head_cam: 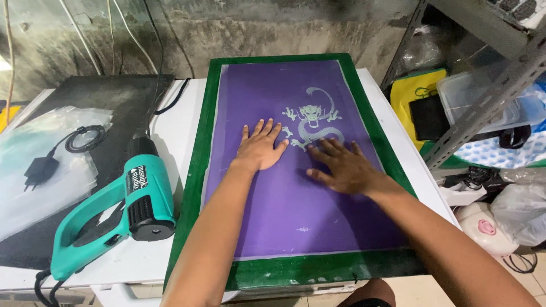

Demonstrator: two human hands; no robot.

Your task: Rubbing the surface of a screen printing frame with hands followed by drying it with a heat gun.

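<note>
A screen-printing frame with a green border and purple mesh lies flat on a white table. A pale dragon design shows in the mesh's upper half. My left hand rests palm down on the mesh, fingers spread, just left of the dragon. On the dragon's lower edge my right hand presses flat, fingers pointing left. Neither hand holds anything.
A teal heat gun lies on the table left of the frame, its cord trailing off the front. A black mat holds clear plastic sheets and a black plug. Metal shelving with bags and boxes stands at right.
</note>
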